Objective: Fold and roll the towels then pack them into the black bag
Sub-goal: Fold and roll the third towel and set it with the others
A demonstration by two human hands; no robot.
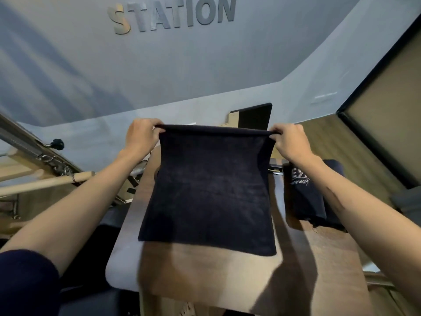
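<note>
from the head camera, a person is holding up a dark towel (pixel 207 190) with both hands. the left hand (pixel 141 135) pinches the top left corner of the towel, with the fingers curled over the edge. the right hand (pixel 290 140) pinches the top right corner the same way. the top edge is pulled tight and flat between the two hands. the rest of the towel hangs down in a wide sheet, and its bottom edge is low over the wooden table (pixel 205 274). i cannot tell if the bottom edge touches the wood or just hangs above it.

to the right of the towel, under the right arm, a black bag (pixel 305 197) lies on the same table. it has some pale letters on it, too small and bent to read. the bag is near the towel but not touching it. i cannot tell if the bag's mouth is open.

the left arm has a dark blue sleeve (pixel 25 283) pushed up near the elbow.

off to the left there is a wooden bar (pixel 45 182) with a metal chain (pixel 54 163) and a black knob (pixel 57 143). on the grey wall (pixel 205 65) behind, big letters spell station (pixel 173 15). a black board (pixel 254 117) leans behind the towel's top edge.
</note>
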